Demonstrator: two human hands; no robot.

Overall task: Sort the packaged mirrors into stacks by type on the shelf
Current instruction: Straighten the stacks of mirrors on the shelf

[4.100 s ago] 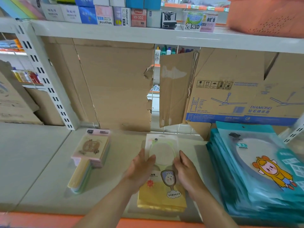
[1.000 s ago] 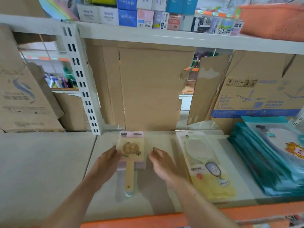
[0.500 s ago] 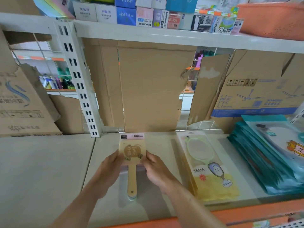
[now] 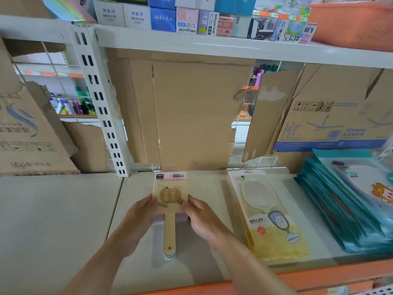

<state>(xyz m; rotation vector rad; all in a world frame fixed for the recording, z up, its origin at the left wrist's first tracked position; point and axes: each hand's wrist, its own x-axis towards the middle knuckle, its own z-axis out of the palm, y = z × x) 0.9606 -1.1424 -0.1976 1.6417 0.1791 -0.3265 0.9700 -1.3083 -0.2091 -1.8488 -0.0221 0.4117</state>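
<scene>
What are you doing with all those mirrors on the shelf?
A person is sorting packaged mirrors into piles. Both hands, the left hand and right hand, press the sides of a stack of wooden-handled mirrors lying on the shelf. To the right lie a stack of green-rimmed mirrors and a bigger pile of teal packs.

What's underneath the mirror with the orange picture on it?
Under the top paddle mirror more of the same lie stacked; their handle ends peek out below. The left hand and right hand cover the sides, so how many cannot be counted.
</scene>
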